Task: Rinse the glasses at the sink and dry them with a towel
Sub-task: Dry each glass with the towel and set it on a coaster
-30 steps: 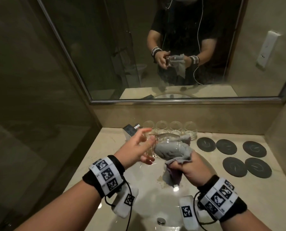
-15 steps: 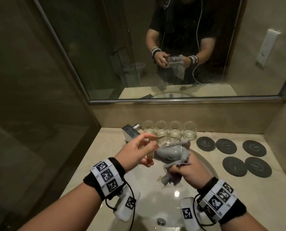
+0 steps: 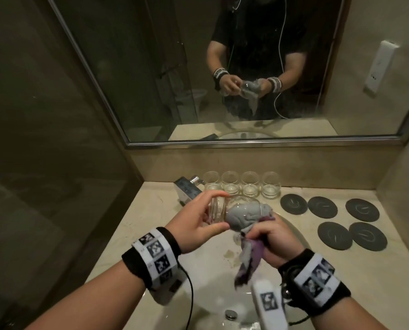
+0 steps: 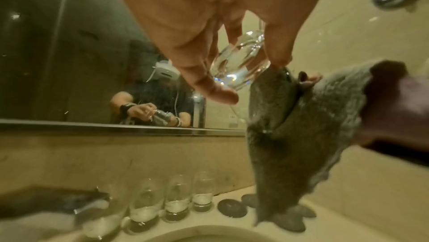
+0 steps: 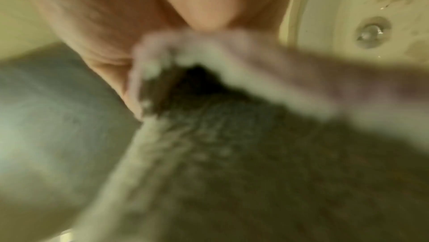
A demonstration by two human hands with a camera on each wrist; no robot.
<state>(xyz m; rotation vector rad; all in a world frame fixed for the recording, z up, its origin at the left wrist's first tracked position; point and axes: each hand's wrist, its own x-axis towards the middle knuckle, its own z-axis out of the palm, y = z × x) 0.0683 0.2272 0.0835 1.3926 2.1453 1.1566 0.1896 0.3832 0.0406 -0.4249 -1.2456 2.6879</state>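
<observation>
Now drying: glass [image 3: 219, 208] held sideways above the sink [image 3: 213, 263], pinched at its base by left hand [image 3: 196, 221]; right hand [image 3: 276, 242] clenched on grey towel [image 3: 245, 216] stuffed inside. Next, probably: withdraw towel, stand glass on surface near far row of glasses [image 3: 241, 184].

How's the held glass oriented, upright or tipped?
Tipped on its side. The left hand grips the base of the glass; its mouth points right, stuffed with the grey towel that the right hand holds.
</observation>
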